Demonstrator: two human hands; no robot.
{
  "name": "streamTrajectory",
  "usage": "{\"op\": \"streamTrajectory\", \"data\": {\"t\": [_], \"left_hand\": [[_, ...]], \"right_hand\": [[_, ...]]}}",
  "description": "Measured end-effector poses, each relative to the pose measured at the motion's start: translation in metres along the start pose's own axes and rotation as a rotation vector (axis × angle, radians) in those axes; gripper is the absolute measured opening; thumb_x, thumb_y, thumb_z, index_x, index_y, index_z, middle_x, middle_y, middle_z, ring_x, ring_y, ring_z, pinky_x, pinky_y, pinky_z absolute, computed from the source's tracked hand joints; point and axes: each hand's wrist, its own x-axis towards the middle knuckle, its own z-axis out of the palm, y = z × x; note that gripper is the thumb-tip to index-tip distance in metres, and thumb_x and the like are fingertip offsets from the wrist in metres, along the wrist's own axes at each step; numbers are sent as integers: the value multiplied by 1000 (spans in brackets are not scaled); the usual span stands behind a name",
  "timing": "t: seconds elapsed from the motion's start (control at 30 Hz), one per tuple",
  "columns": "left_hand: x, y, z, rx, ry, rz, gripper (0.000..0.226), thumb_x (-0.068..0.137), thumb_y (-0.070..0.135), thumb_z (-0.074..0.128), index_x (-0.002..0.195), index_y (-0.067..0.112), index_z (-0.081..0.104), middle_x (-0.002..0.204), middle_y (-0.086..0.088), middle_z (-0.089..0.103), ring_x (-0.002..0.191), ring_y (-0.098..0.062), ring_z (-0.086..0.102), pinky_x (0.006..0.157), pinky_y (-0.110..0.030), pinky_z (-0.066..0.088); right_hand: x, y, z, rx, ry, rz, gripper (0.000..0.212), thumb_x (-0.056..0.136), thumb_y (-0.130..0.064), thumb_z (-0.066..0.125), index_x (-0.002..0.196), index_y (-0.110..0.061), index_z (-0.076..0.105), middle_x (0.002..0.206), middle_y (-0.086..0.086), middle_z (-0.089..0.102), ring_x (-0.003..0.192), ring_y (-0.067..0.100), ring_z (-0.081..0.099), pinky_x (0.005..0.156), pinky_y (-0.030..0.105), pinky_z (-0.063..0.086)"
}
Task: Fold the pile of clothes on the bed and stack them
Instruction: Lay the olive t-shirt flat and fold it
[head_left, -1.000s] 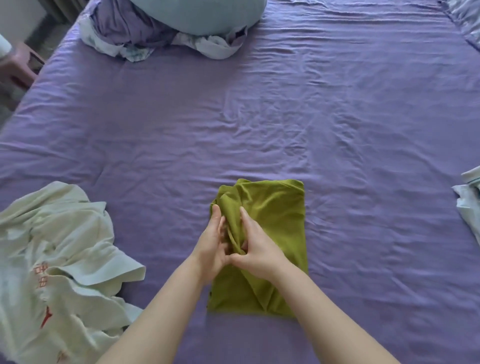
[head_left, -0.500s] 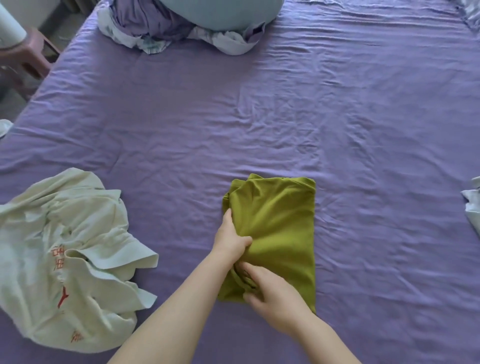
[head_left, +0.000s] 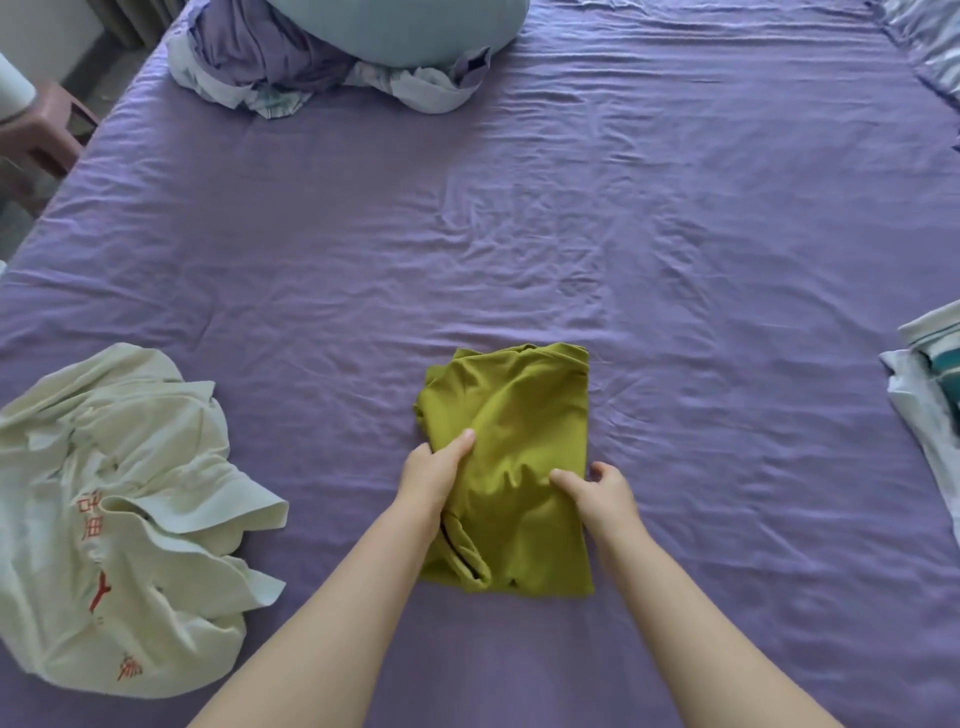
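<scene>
An olive-green garment lies folded into a rough rectangle on the purple bed sheet, near the middle front. My left hand grips its left edge, thumb on top of the cloth. My right hand holds its right edge, with a thumb on the fabric and fingers curled at the side. A loose fold with a dark seam sticks out at the garment's near-left corner. A crumpled pale-green shirt with red characters lies unfolded at the left.
A heap of purple and pale-blue bedding sits at the far end of the bed. Folded white and teal clothes lie at the right edge. A pink stool stands off the bed's left side.
My hands have moved apart from the garment's middle to its left and right edges. My right hand went from the near-left fold across to the right side.
</scene>
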Motion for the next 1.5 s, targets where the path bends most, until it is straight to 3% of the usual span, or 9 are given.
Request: {"op": "streamTrajectory", "data": {"t": [0.1, 0.2, 0.53, 0.77, 0.9, 1.1, 1.2, 1.3, 1.5], "left_hand": [[-24, 9, 11, -66, -82, 70, 32, 87, 29, 67, 116, 17, 61, 104, -3, 69, 90, -21, 66, 72, -33, 54], [-52, 21, 31, -121, -201, 72, 28, 89, 28, 63, 116, 20, 61, 96, -4, 73, 79, -21, 71, 58, -30, 55], [-153, 33, 210, -205, -467, -68, 30, 71, 32, 69, 92, 11, 73, 83, -12, 74, 66, -23, 71, 58, -31, 56], [-220, 65, 362, -235, -738, 29, 25, 69, 23, 63, 84, 10, 79, 90, -13, 74, 75, -26, 72, 62, -33, 58], [-240, 88, 434, -245, -835, 50, 32, 67, 20, 64, 93, 8, 77, 95, -15, 73, 78, -27, 71, 65, -36, 57], [-208, 46, 509, 50, -589, 43, 37, 89, 26, 58, 123, 12, 54, 92, -6, 69, 71, -21, 67, 56, -26, 52], [-187, 3, 518, 398, -412, 232, 71, 75, 28, 75, 136, 20, 40, 113, -1, 63, 101, -23, 63, 85, -34, 52], [-183, -12, 522, 740, -380, 417, 81, 73, 28, 66, 144, 28, 26, 126, 0, 57, 113, -24, 56, 92, -32, 46], [-183, -15, 514, 515, -301, 364, 63, 86, 13, 51, 141, 31, 26, 119, -5, 53, 102, -33, 59, 77, -50, 56]], "right_hand": [[-8, -7, -21, 252, -195, 76, 6, 83, -6, 59, 84, -8, 65, 68, 6, 57, 53, 16, 53, 42, 17, 41], [-15, -14, -64, 395, -278, 49, 16, 83, -3, 56, 75, -16, 62, 64, 3, 57, 52, 16, 53, 46, 20, 43], [-26, -28, -304, 450, -344, -117, 11, 85, -13, 56, 96, -16, 58, 74, 4, 56, 63, 15, 56, 55, 24, 47], [-23, -48, -482, 485, -284, -332, 30, 87, -13, 54, 114, -17, 65, 104, 13, 67, 93, 27, 63, 88, 44, 49], [-7, -58, -556, 560, -269, -420, 29, 77, -16, 62, 103, -24, 71, 99, 11, 70, 84, 23, 67, 69, 36, 57], [69, -1, -592, 378, 34, -345, 24, 90, -10, 59, 114, -14, 63, 115, 15, 66, 96, 27, 62, 88, 41, 50], [93, 49, -576, -22, 129, -281, 47, 87, -8, 65, 131, -9, 48, 128, 15, 57, 111, 26, 56, 98, 36, 42], [101, 68, -570, -249, 257, -302, 64, 90, -12, 60, 146, -14, 30, 141, 10, 47, 127, 26, 46, 101, 30, 35], [97, 61, -569, -190, 334, -422, 49, 89, -5, 60, 136, -15, 49, 136, 7, 53, 124, 22, 50, 100, 28, 36]]}}
